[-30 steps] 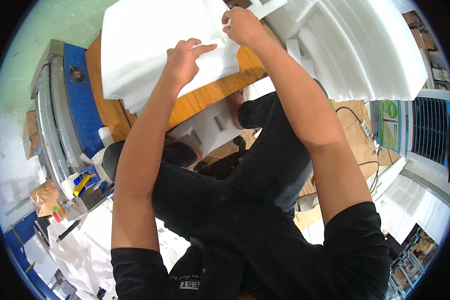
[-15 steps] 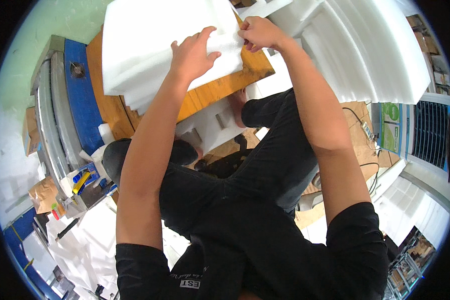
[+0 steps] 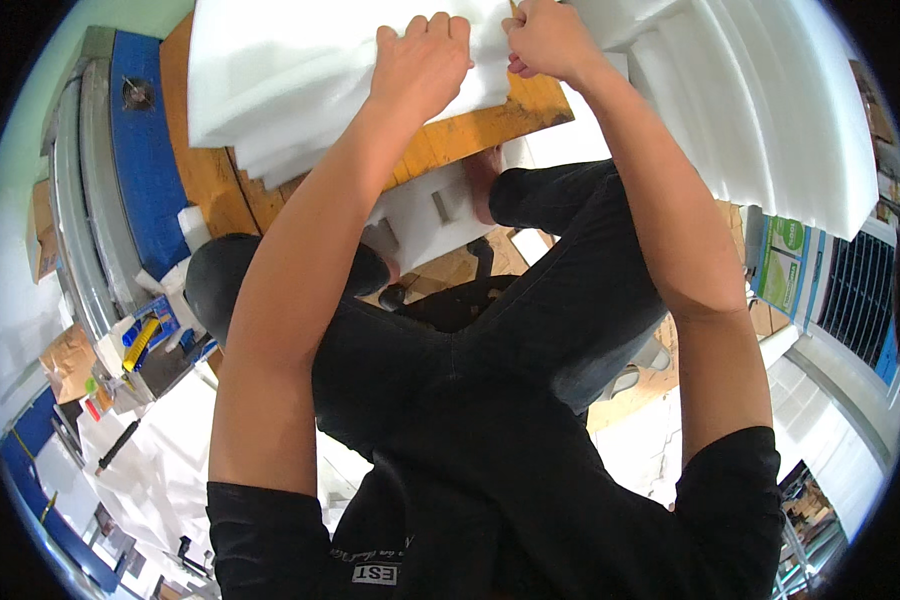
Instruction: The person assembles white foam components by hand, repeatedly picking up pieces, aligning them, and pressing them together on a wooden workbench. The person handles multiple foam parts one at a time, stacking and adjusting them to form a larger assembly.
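Head view: the left hand (image 3: 422, 62) lies knuckles-up on the stack of white foam sheets (image 3: 300, 80), fingers curled down and pressing into the top sheet near its near edge; the right hand (image 3: 548, 40) is closed in a fist just beside it, pinching what seems to be a thin tool or the sheet's corner, though which one cannot be told. The stack rests on a wooden workbench (image 3: 450, 135), at the upper middle of the picture, overhanging the bench's near edge; its long axis runs left to right across the view, the near edge tilting slightly up toward the right. More foam sheets (image 3: 770, 110) lie to the right. To do this well, I judge, the left hand should hold the sheet flat and taut beside the right; the fist should work close to the pinned spot, so the foam neither buckles nor tears.
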Available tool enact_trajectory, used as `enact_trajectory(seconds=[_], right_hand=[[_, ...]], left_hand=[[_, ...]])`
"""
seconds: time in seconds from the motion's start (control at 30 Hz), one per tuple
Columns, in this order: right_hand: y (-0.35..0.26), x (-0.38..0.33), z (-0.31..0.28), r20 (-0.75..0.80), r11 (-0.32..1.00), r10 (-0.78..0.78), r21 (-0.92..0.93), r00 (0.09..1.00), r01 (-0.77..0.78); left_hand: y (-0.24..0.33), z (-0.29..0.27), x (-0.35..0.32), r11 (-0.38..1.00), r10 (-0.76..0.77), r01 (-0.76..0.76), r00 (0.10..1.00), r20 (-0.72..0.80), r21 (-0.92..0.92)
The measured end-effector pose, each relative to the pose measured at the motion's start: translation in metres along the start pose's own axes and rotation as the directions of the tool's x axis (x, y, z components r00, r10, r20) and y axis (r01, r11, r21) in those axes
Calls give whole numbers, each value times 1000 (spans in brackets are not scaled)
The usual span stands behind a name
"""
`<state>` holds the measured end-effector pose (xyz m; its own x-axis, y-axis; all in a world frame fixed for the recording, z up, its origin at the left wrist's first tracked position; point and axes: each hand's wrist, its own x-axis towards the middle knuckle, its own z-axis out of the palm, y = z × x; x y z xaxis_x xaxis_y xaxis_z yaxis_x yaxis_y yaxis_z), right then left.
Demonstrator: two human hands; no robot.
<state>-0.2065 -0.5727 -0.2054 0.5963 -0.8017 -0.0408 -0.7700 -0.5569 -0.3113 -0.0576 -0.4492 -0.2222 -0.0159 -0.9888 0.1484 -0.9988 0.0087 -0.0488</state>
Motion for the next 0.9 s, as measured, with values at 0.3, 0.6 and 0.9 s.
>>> enact_trajectory(seconds=[0.3, 0.6, 0.9], right_hand=[[-21, 0, -18, -161, 997, -33, -75, 986, 21], [-98, -3, 5, 154, 861, -403, -271, 902, 431], [-89, 4, 28, 100, 767, -491, -422, 866, 483]], left_hand=[[-81, 0, 1, 828, -7, -83, 988, -157, -554], [-107, -12, -62, 987, -157, 150, 972, 174, 56], [-89, 2, -67, 989, -145, 145, 982, -124, -12]])
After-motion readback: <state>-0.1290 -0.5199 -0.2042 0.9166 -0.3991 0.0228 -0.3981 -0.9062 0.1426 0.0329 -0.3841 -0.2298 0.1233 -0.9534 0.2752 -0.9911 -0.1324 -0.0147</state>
